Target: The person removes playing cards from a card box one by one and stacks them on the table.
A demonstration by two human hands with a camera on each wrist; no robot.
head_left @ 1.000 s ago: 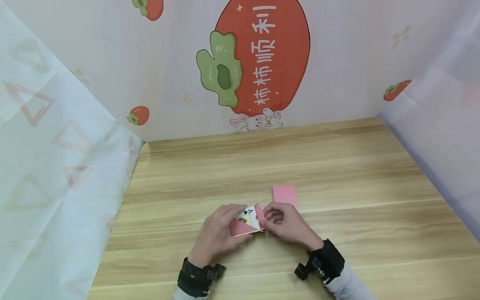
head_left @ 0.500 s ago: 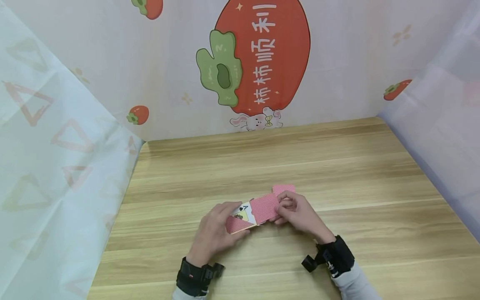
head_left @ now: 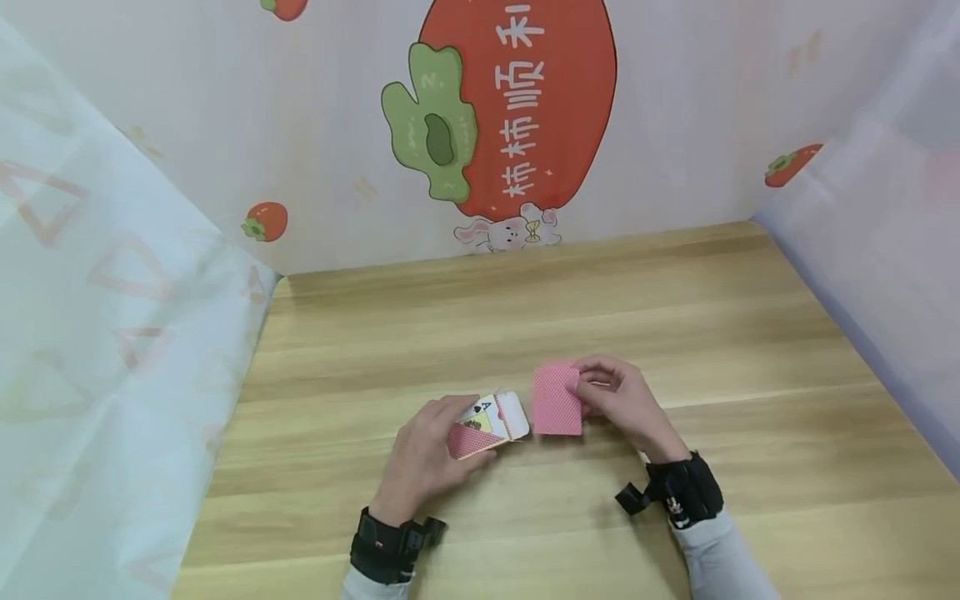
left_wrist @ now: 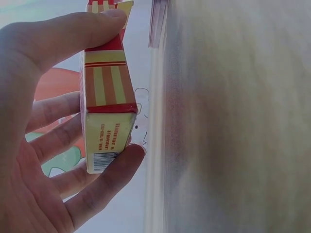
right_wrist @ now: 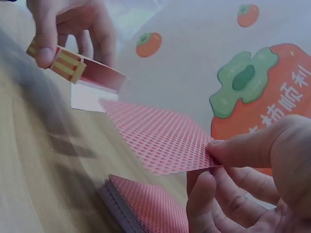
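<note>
My left hand (head_left: 423,454) grips a playing-card box (head_left: 476,437) by its edges, an ace of spades on its face. A white flap (head_left: 513,414) stands out at the box's right end. In the left wrist view, thumb and fingers wrap the box's striped, barcoded side (left_wrist: 109,85). My right hand (head_left: 622,400) pinches a red-patterned playing card (right_wrist: 160,138) at one edge between thumb and fingers. Beneath this card, the right wrist view has a stack of cards (right_wrist: 150,204) on the table. From the head view, the held card (head_left: 557,400) covers most of that stack.
The wooden table (head_left: 360,333) runs back to a white curtain (head_left: 690,100) printed with persimmons. Pale cloth (head_left: 112,375) hangs along the left side, and another pale sheet (head_left: 885,250) on the right. A black camera strap (head_left: 686,492) circles each wrist.
My right hand drew the card out of the box's open end and moved it right and up over the stack. The left hand stayed nearly in place, still holding the box.
</note>
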